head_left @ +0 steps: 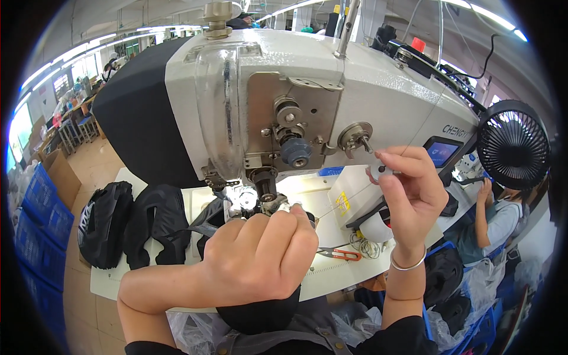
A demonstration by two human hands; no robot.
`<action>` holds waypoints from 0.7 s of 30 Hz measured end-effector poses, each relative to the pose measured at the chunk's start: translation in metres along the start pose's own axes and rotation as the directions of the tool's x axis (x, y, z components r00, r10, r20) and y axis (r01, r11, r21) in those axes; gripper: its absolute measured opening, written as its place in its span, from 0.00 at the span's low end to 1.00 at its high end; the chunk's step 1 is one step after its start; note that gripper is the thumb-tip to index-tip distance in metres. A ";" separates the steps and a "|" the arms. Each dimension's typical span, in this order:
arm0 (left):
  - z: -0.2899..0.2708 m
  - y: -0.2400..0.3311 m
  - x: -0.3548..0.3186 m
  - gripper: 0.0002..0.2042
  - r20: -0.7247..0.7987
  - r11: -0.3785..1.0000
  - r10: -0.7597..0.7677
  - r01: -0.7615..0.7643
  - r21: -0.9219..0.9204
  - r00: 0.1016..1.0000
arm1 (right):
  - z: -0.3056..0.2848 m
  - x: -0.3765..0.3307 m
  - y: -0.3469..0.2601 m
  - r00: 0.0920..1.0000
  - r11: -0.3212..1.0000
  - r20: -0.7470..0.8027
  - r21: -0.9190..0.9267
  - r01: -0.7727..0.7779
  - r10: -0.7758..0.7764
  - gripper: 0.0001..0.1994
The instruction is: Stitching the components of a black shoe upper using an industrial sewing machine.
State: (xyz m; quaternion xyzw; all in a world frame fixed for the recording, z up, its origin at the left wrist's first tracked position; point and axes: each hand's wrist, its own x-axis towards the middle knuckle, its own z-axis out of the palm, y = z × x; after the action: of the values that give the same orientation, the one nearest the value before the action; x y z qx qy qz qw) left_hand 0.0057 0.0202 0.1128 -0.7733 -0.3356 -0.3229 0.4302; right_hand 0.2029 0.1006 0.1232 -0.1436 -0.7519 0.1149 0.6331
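Left hand (260,254) is nearest the camera, curled closed with fingertips pinched at the needle area (269,204) of the sewing machine (307,89); what it pinches is hidden behind the knuckles, probably the thread end. Under it lies a black workpiece (260,313), bulging over the table (331,275) edge. Right hand (411,192) is raised, thumb and forefinger closed on a thin thread (346,198) that runs taut toward the needle. Just beyond, red-handled snips (340,254) lie on the table beside a small wire coil. 2 more black pieces (127,225) rest at the table's left end. Farther right, a black fan (512,142) and a small screen (442,152) on the machine. A second person (494,222) sits behind at right. Risks, as judged: thread slipping from the right pinch if tension drops, fraying at the needle eye, or fingers sitting close under the needle should the machine start.
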 end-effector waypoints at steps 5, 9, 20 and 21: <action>0.009 0.000 0.000 0.07 -0.069 0.998 -0.014 0.018 0.057 0.997 | 0.010 0.001 -0.004 0.975 0.963 -0.053 0.175 -0.205 0.217 0.11; 0.014 -0.002 0.001 0.08 -0.127 0.995 -0.016 0.028 0.091 0.992 | 0.006 0.001 0.006 0.987 0.985 -0.017 0.069 -0.155 0.157 0.11; -0.013 -0.021 0.032 0.08 -0.098 0.979 -0.020 0.040 0.199 0.995 | 0.008 0.015 0.009 0.997 0.983 -0.059 -0.170 -0.065 0.056 0.09; -0.020 -0.021 0.039 0.15 -0.042 0.980 -0.031 0.039 0.193 0.999 | 0.006 0.016 0.008 0.997 0.983 -0.061 -0.170 -0.067 0.057 0.09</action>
State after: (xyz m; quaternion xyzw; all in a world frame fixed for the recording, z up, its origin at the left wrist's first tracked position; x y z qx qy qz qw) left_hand 0.0067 0.0201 0.1616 -0.7154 -0.3707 -0.3110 0.5041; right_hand 0.1951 0.1142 0.1343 -0.2242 -0.7363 0.0650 0.6351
